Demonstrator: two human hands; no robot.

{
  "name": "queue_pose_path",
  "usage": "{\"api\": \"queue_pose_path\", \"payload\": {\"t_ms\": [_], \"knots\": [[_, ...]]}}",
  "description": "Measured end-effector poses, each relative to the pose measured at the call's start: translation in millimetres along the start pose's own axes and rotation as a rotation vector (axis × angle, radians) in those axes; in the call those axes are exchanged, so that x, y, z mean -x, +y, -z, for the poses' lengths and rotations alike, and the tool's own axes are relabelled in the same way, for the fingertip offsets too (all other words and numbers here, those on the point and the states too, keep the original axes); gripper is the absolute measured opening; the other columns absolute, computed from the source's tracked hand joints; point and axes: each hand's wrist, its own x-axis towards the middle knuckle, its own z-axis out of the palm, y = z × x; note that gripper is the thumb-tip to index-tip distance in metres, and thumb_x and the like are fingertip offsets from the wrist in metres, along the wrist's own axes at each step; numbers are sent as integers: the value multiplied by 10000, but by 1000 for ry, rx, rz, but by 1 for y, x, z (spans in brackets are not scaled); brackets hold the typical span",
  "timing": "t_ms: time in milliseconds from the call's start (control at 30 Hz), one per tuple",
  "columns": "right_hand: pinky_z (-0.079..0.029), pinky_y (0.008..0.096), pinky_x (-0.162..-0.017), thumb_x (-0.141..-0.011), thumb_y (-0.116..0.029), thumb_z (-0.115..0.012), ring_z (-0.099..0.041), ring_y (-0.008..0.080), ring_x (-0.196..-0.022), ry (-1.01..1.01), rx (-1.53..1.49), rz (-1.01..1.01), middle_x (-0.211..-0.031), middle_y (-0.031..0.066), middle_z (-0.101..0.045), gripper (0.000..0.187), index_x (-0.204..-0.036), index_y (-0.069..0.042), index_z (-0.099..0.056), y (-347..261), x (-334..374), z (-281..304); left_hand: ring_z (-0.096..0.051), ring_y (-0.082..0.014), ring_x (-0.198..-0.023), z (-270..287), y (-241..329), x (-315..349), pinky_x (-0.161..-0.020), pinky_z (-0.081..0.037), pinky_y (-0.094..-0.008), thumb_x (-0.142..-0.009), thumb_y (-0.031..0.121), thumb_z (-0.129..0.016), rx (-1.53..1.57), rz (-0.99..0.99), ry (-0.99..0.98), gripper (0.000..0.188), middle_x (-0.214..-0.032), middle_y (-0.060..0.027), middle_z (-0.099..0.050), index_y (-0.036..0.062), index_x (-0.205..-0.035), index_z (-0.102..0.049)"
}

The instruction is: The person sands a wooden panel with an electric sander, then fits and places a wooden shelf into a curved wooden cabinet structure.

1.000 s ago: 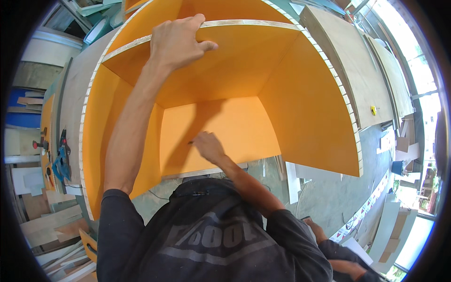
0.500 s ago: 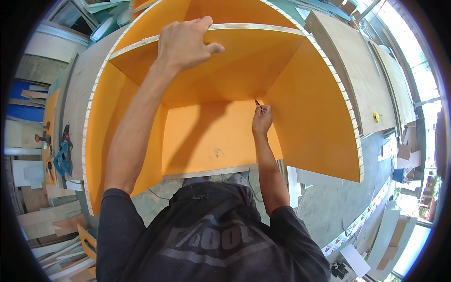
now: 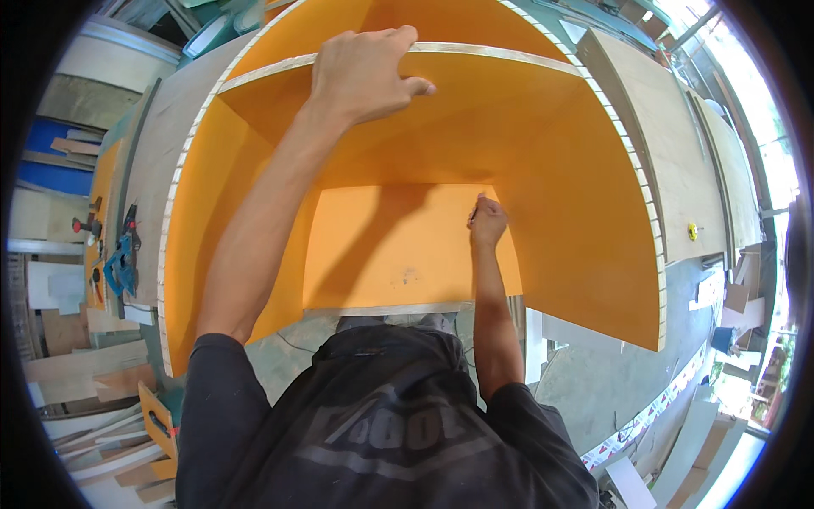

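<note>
An orange open-fronted cabinet with raw, pale board edges stands before me. My left hand grips the top edge of its upright inner panel; the fingers hook over the far side and the thumb sticks out to the right on the near side. Deep inside the compartment, by the right rear corner, is my right hand. Its fingers are closed around a thin, dark, pencil-like tool, mostly hidden by the hand. The bottom orange board carries a small dark smudge.
Large plywood boards flank the cabinet on the right, with a yellow tape measure on one. To the left, a blue power tool lies on a bench. Offcuts are piled at the lower left. A cable runs across the floor.
The view has shifted slightly, moving the scene rightward. My right hand has turned and drawn back a little from the corner, and the tool's tip shows less. The left hand keeps its hold.
</note>
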Motion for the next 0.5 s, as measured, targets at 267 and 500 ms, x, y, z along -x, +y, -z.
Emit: {"api": "queue_pose_path", "payload": {"t_ms": [267,500], "knots": [[-478,336,-586,-962,-220,-726,-614,172,-633,189,250,66,-771,85,-696,213,-955,-10,-690,30,-55,-4,-678,-356,-752,6,11,-8,-688,-516,-468,-762,526,-884,24,17,-38,559,-772,-111,-699,71,-995,-658],[-457,289,-446,-954,-154,-745,-581,121,-528,163,196,97,-728,70,-673,187,-930,-20,-617,31,-58,-18,-692,-360,-765,3,10,-7,-691,-527,-470,-760,541,-883,24,-11,3,591,-787,-119,-712,61,-1030,-670]]}}
